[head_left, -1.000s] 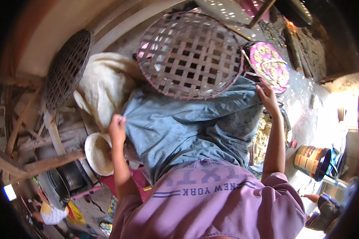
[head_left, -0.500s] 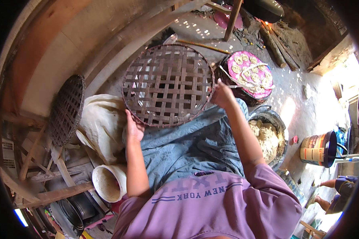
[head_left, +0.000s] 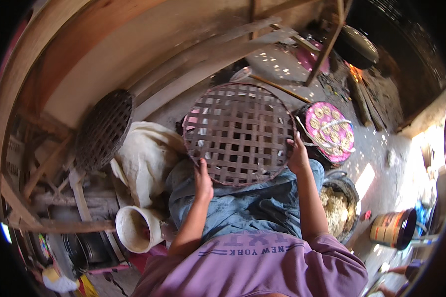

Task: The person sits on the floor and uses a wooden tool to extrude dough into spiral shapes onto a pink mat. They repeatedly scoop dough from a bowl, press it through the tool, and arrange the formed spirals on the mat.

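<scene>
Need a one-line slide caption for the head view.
Left hand and right hand grip a round woven lattice tray over the lap.

three woven trays (head_left: 238, 133), one bucket (head_left: 136, 228)

A rough, earth-floored work shed used for making food: dark woven trays (head_left: 104, 127) lean on timber beams (head_left: 49, 225) at the frame's left, a pink tray of round snacks (head_left: 329, 130) lies at upper right, and a pot of pale mix (head_left: 338, 210) at lower right.
</scene>
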A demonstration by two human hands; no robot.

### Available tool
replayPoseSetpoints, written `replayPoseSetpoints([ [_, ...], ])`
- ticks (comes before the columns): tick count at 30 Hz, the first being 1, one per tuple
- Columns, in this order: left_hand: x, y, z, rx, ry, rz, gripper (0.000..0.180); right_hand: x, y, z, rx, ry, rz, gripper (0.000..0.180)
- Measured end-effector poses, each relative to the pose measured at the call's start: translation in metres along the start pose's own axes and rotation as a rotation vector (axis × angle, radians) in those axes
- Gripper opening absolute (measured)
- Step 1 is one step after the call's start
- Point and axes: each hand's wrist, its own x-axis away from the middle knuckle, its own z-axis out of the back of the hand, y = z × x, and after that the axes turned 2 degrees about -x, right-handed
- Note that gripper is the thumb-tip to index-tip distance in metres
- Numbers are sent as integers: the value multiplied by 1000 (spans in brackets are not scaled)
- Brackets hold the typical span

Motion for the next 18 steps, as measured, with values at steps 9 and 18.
replayPoseSetpoints([
  [9, 31, -38, -18, -50, 150, -192, 58, -42, -22, 33, 257, -88, 12, 44],
  [18, 93, -20, 16, -198, 45, -39, 73, -43, -60, 77, 348, -165, -97, 47],
])
